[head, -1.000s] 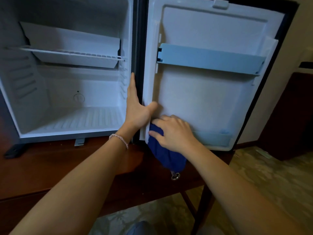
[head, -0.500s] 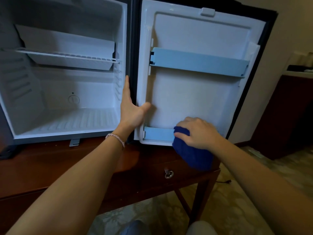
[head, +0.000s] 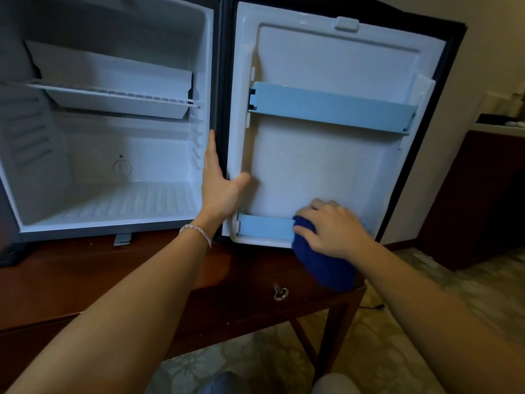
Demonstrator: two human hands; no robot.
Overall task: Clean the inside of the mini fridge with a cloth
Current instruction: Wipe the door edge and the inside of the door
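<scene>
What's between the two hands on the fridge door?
In the head view, between the left hand and right hand lies bare white door lining and the lower blue rail.

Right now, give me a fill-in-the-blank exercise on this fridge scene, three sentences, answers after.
1. The right hand presses a cloth coloured dark ____ against the lower door rail.
2. The left hand rests on the edge of the open ____, a bracelet on its wrist.
3. The mini fridge stands on a table made of ____.

Missing words: blue; door; wood
</scene>
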